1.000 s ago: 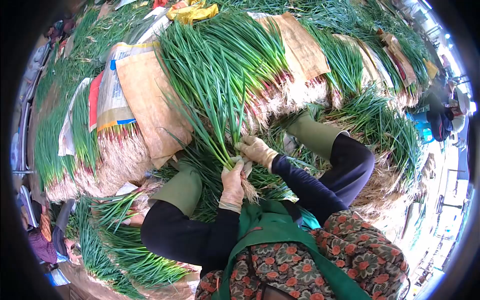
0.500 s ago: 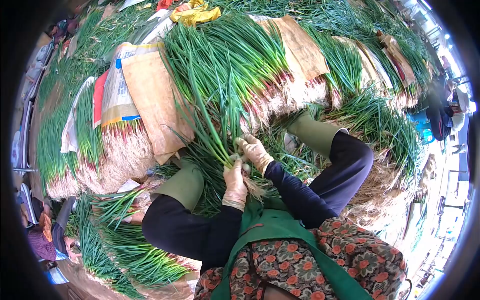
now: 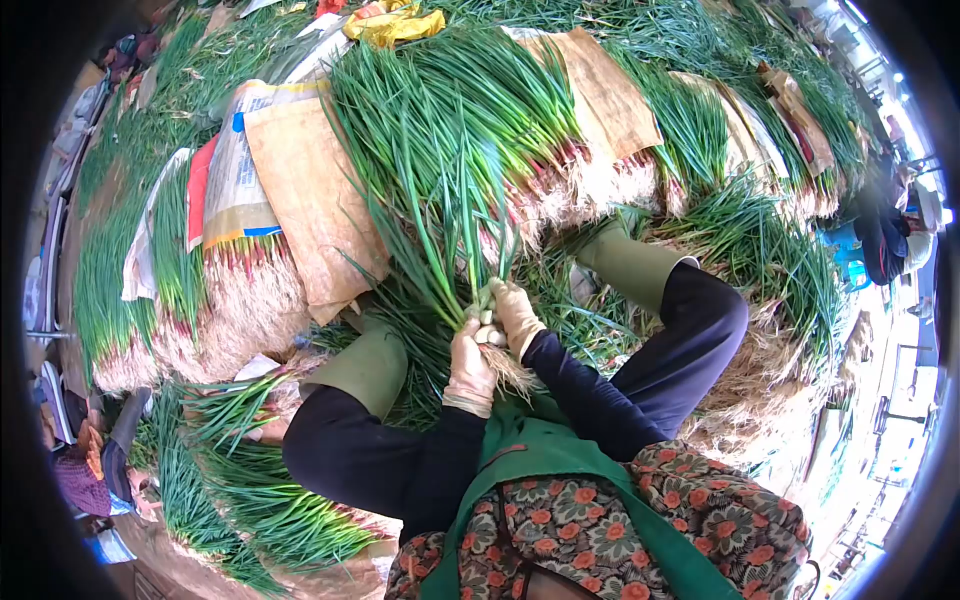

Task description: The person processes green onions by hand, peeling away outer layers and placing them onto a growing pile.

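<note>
A bunch of spring onions (image 3: 442, 268) is held between the seated person's knees, its green leaves fanning up and away, its white bulbs (image 3: 487, 334) showing between the palms and its pale stringy roots (image 3: 512, 374) trailing below. Both gloved hands are close together and closed on it: the left hand (image 3: 468, 356) grips the lower stems from the left, while the right hand (image 3: 514, 314) clasps stems on the right side, just beside the bulbs.

Olive-green leg covers (image 3: 636, 262) flank the work over dark trousers; nearer the body are a green apron (image 3: 555, 458) and a floral garment (image 3: 600, 528).

Just beyond the hands lies a thick row of spring onions (image 3: 455, 110), leaves pointing away and roots toward the person. A tan sheet (image 3: 312, 200) covers part of the row on the left, beside a printed sack (image 3: 238, 190), and another brown sheet (image 3: 603, 90) lies on the right. A yellow plastic bag (image 3: 398, 28) rests farther back. More spring onions lie at lower left (image 3: 290, 505), and a blue bucket (image 3: 852, 262) stands at far right.
</note>
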Available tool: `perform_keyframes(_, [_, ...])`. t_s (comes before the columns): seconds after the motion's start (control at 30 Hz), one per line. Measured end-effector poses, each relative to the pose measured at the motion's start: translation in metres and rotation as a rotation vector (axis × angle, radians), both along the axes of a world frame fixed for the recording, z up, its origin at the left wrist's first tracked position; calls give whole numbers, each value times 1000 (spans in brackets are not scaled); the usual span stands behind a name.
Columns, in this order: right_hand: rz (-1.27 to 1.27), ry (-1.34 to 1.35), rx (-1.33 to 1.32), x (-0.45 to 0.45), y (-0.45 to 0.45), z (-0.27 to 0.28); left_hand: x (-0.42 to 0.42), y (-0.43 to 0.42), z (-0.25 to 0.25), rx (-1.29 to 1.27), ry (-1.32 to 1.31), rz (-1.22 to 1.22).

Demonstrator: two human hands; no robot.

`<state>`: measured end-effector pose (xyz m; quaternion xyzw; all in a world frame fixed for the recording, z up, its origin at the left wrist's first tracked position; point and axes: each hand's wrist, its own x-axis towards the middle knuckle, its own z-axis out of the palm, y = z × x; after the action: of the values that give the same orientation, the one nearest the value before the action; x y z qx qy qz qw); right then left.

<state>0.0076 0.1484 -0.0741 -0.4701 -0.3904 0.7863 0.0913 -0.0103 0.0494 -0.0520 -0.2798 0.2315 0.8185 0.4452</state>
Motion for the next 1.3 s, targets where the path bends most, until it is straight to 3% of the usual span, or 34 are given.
perform_keyframes(0.1, [-369,224,-331,4,52,-32,5,-12,4,652,-201,24])
perform_keyframes(0.17, [-137,142,-264,1,74,-22,5,-14,18,687,-144,-76])
perform_keyframes(0.2, [86,167,-342,0,74,-4,3,-12,34,574,-237,-23])
perform_keyframes(0.23, [274,205,-252,0,63,14,6,-11,26,595,-245,-24])
perform_keyframes(0.33, [344,307,-242,-10,32,26,6,-9,12,585,-248,-53])
perform_keyframes(0.37, [259,301,-249,-12,26,23,5,-9,12,645,-229,-39])
perform_keyframes(0.47, [274,102,29,-14,14,6,5,-12,7,861,-131,-34])
perform_keyframes(0.5, [466,-54,8,2,35,-35,4,-11,9,791,-87,-77])
perform_keyframes(0.57, [1642,65,1591,30,48,-75,-3,-13,16,647,5,-146])
perform_keyframes(0.63, [2223,101,1268,53,55,-95,-6,-13,18,378,82,-179])
perform_keyframes(0.67, [2220,-55,1272,56,61,-94,-5,-11,21,376,60,-170])
perform_keyframes(0.73, [2186,-371,1276,47,73,-41,-4,-9,22,399,23,-174])
perform_keyframes(0.77, [1724,-324,1205,40,73,-8,-3,-8,22,422,7,-185])
perform_keyframes(0.83, [953,-191,855,15,73,-12,0,-6,27,411,12,-220])
perform_keyframes(0.87, [807,141,774,-1,68,-34,3,-6,35,377,36,-243])
perform_keyframes(0.93, [689,348,667,-24,64,-36,7,-8,40,370,71,-281])
perform_keyframes(1.03, [740,497,1635,-39,65,-52,5,-12,46,317,-52,-128])
perform_keyframes(1.1, [753,456,1249,-32,58,-70,8,-12,42,404,-103,-26])
perform_keyframes(1.17, [833,85,864,-16,40,-43,14,-10,27,442,-39,-19])
perform_keyframes(1.2, [917,-34,824,-8,32,-35,11,-9,31,392,21,-46])
perform_keyframes(1.23, [1067,-220,900,0,22,7,1,-8,26,618,76,-100])
perform_keyframes(1.3, [1368,-64,858,46,28,-83,-11,-6,24,669,184,-175])
